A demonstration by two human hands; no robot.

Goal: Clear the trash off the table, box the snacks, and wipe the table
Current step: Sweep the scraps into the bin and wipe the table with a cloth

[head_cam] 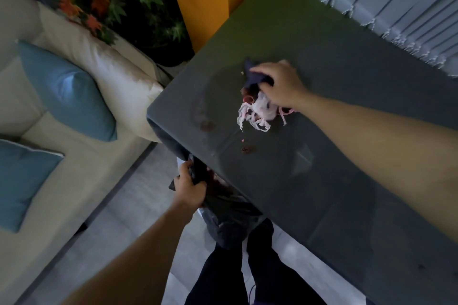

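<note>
Black and crinkly, the trash bag [230,215] hangs right at the near edge of the dark grey table [322,168], with its mouth up against that edge. The left hand [189,189] grips the rim of the bag. Its fingers are curled tight round the plastic. Near the top of the bag, something dark red [219,186] shows, but I cannot tell what it is. The rest of the inside is too dark to see.

Up on the table, the right hand [280,83] holds a dark blue cloth [255,77], with fingers and thumb bunched round it. A corner of the cloth pokes out past the fingers. The hand lies on top of a pile of trash [257,111]. The pile is thin white and pink strips, all tangled, with a bit of red at one end. It sits on the table top, well apart from the bag.

Between the pile and the bag lies a small brown blob [247,149]. A brown smear [207,126] is to the left of the pile.

Beside the table is a cream sofa [99,74] with blue cushions [64,91]. A plant [111,0] with green and orange leaves stands behind it. Grey blinds [396,7] hang along the far side.
</note>
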